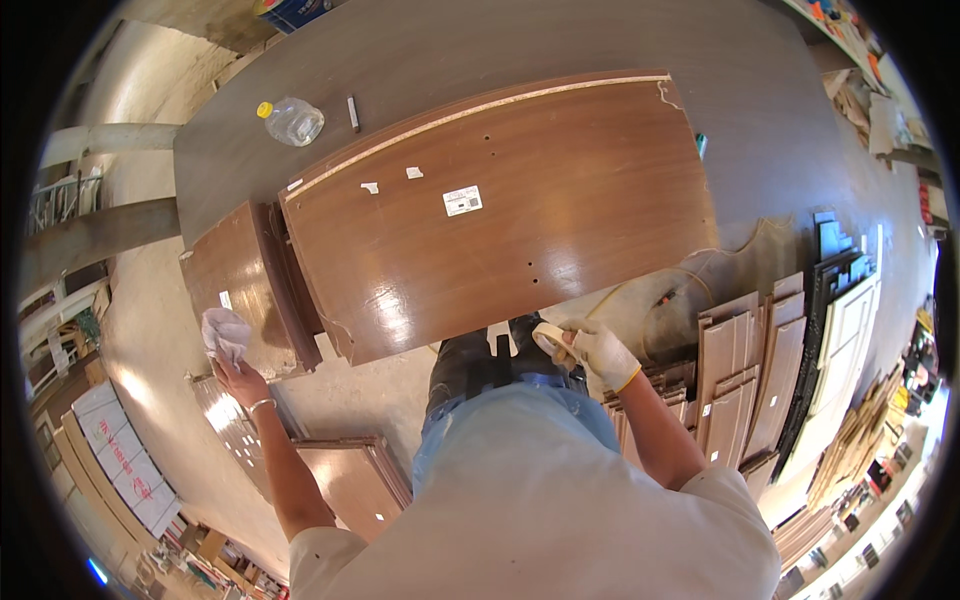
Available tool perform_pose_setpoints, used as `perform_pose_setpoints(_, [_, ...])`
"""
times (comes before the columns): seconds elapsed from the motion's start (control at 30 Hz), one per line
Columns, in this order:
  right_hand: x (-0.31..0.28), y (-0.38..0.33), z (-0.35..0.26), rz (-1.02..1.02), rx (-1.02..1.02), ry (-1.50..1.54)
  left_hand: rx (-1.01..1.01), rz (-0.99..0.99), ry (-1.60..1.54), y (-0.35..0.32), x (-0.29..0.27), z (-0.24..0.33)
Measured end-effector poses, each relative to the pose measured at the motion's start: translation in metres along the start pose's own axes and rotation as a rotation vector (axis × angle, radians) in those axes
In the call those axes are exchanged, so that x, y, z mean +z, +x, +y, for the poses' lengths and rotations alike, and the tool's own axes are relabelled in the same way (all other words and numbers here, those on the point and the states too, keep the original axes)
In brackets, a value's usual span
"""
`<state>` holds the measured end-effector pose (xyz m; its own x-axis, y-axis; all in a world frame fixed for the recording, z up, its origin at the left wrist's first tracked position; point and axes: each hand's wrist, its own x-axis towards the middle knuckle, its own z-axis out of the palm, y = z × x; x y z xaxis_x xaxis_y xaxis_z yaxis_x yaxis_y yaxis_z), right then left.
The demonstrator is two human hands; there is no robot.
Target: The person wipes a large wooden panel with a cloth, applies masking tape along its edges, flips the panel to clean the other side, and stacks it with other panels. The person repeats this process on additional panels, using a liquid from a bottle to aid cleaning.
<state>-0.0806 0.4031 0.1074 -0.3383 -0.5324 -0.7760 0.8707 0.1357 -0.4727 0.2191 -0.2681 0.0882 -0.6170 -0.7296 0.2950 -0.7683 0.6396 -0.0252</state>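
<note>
My bare left hand [240, 384] is closed on a crumpled pale rag [226, 332], held over a smaller stack of brown panels [238, 283] on the left. In a white glove, my right hand [606, 360] grips a roll of masking tape [549, 340] beside my right hip. Between the hands and farther out, a large brown wood panel [500, 225] lies flat on others. It bears a white label [462, 201], two small torn paper scraps and a few dark holes. A light strip runs along its far edge.
The panels lie on a big dark table [600, 40]. On it, a clear bottle with a yellow cap [293, 121] stands near a small grey stick [353, 114]. More brown boards [728, 380] lean at the right, next to black and white panels [843, 330]. Another brown stack [350, 480] is at lower left.
</note>
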Motion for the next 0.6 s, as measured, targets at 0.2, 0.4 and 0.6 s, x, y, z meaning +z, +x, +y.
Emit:
perform_pose_setpoints(0.2, [0.01, -0.016, -0.016, 0.263, -0.193, 0.181, -0.248, -0.594, 0.105, 0.042, 0.076, 0.023])
perform_pose_setpoints(0.4, [-0.103, -0.038, -0.003, 0.939, -0.533, 0.285, 0.213, -0.085, -0.351, -0.016, 0.061, 0.15])
perform_pose_setpoints(0.6, [-0.257, -0.038, -0.059, 1.343, -0.592, 0.018, -0.248, -0.367, -0.384, -0.109, 0.046, 0.225])
